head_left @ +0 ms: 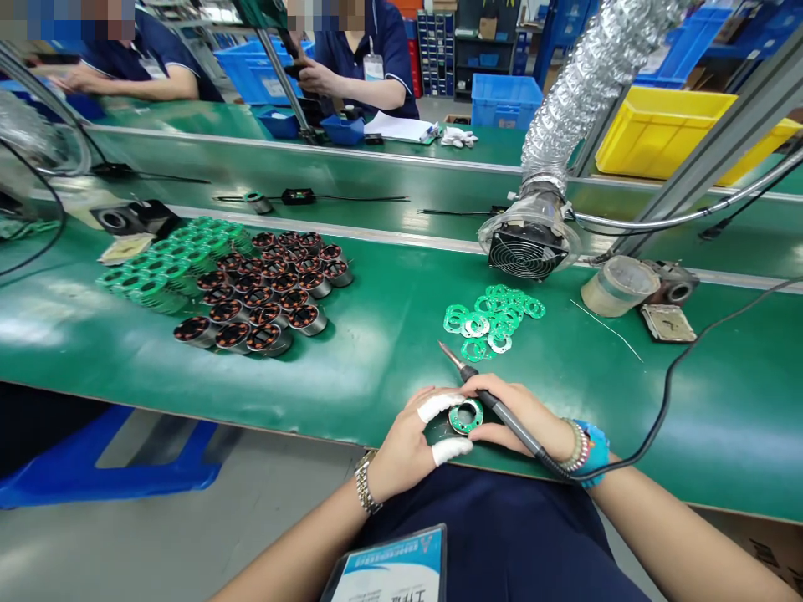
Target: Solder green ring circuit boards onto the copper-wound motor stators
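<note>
Near the table's front edge sits a motor stator with a green ring circuit board [466, 416] on its top. My left hand [411, 443] curls around its left side, white finger covers on thumb and index finger, their tips at its rim. From the other side my right hand [527, 414] touches it with the fingertips, while a soldering iron [502, 410] lies in that same hand, its tip pointing up and left, away from the stator. Just beyond are loose green ring boards [495, 318] in a pile. The stator's lower part is mostly hidden.
Rows of copper-wound stators [263, 293] stand at the left, beside stacked green boards [169, 259]. A fan with a foil duct [527, 251] hangs over the table's back. At the right are a round tub [618, 286] and the iron's cable [668, 393]. Co-workers sit across.
</note>
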The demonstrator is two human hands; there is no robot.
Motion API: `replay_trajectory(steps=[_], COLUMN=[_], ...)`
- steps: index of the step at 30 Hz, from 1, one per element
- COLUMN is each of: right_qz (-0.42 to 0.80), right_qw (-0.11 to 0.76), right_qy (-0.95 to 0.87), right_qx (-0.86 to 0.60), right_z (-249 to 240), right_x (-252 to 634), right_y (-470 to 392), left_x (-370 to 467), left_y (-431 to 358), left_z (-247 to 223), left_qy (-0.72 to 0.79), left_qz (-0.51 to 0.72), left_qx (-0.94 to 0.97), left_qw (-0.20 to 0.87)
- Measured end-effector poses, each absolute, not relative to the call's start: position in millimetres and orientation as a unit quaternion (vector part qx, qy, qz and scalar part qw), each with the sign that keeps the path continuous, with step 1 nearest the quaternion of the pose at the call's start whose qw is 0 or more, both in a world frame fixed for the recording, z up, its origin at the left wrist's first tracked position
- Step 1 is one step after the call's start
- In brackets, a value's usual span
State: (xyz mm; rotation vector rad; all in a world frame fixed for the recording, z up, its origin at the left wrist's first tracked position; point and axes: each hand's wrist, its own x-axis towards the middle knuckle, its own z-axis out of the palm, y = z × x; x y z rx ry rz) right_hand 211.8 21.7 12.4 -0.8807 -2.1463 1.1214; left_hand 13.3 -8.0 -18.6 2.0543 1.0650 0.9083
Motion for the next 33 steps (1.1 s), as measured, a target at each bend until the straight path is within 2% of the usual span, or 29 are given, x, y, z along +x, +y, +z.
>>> replay_trajectory(steps=[4,9,16,33], right_qz=[0.426,0.433,0.492,0.572], right_qw=[0.294,0.364,0.377,0.369], right_qy=[-0.790,-0.726,-0.677,-0.621], right_qx=[-0.328,-0.391,-0.397,-0.388], right_z=[14.5,6.6,-6.7,3.1], right_x=[217.8,225.5,214.3,213.6], right_y=[19.2,12.2,10.9,14.7], left_x=[12.6,11.1,9.5,6.0], left_y=[-6.8,-6.8,-5.0,-4.6], left_z=[-23.7,-28.8,-24.0,-21.7], left_qy=[0.404,0.408,0.419,0.436], left_qz=[0.356,0.364,0.336,0.291], left_qx=[0.783,0.780,0.785,0.793], left_qw=[0.312,0.305,0.310,0.312])
